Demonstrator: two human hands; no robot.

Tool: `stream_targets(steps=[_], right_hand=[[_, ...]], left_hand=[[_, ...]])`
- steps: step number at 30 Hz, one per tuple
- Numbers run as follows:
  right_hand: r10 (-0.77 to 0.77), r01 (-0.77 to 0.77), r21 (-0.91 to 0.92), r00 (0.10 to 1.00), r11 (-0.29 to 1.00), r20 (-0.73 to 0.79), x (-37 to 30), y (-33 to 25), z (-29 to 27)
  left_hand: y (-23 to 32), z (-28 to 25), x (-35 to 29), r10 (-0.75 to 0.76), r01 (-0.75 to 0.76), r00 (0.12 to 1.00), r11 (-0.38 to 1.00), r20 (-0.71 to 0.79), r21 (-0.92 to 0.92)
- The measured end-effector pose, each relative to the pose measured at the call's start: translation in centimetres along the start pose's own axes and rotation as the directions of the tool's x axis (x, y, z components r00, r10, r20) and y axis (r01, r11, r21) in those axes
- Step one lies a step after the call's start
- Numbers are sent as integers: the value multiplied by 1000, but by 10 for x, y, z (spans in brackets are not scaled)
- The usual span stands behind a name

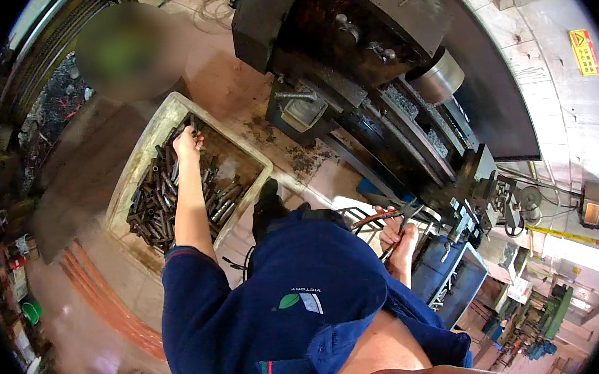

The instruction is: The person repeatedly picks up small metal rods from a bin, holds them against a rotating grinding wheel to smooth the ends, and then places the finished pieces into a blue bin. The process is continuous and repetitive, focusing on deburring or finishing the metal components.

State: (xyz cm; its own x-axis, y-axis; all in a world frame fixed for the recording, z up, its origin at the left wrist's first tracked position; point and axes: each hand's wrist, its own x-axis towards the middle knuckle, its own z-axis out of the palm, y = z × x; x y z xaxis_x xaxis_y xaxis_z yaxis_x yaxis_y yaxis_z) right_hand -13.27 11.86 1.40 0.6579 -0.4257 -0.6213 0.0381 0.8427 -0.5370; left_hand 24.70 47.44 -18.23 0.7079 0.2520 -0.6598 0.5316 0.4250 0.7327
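Note:
My left arm reaches forward into a worn, pale rectangular bin (124,174). Inside lies a heap of short dark metal tubes (163,198). My left hand (189,142) is closed near the bin's far corner, and a dark metal tube (191,118) shows at its fingers. On the other side of my body, my right hand (399,240) is closed around a metal hand tool with a reddish handle-like part (374,218). Its exact kind cannot be made out, as fingers cover part of it. This hand is close to the front of a dark lathe-like machine (385,110).
A small tray (302,113) sits at the machine's left side. Beyond my right hand is a blue open box (465,279) with metal pieces. Long copper-coloured rods (100,294) lie on the floor at left. Dark chips (308,159) litter the floor between bin and machine.

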Motion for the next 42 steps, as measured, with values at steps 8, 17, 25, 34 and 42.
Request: stream_targets(steps=[8,17,25,34,42], right_hand=[[84,-7,-516,988,856,127,20,-13,32],[212,201,-848,917,491,339,19,-9,45],[-79,257,-816,964,518,253,-2,-12,26],[-343,241,-942,927,234,152,-23,-20,36],[-236,143,-795,972,590,0,-8,-6,31]], left_hand=[[50,24,-181,230,-242,870,970,436,-29],[-5,133,-309,-174,-238,385,930,906,280],[-35,168,-340,-383,-387,231,807,894,446],[-39,201,-343,-541,-394,97,750,836,531],[-48,212,-326,-593,-317,100,742,799,591]])
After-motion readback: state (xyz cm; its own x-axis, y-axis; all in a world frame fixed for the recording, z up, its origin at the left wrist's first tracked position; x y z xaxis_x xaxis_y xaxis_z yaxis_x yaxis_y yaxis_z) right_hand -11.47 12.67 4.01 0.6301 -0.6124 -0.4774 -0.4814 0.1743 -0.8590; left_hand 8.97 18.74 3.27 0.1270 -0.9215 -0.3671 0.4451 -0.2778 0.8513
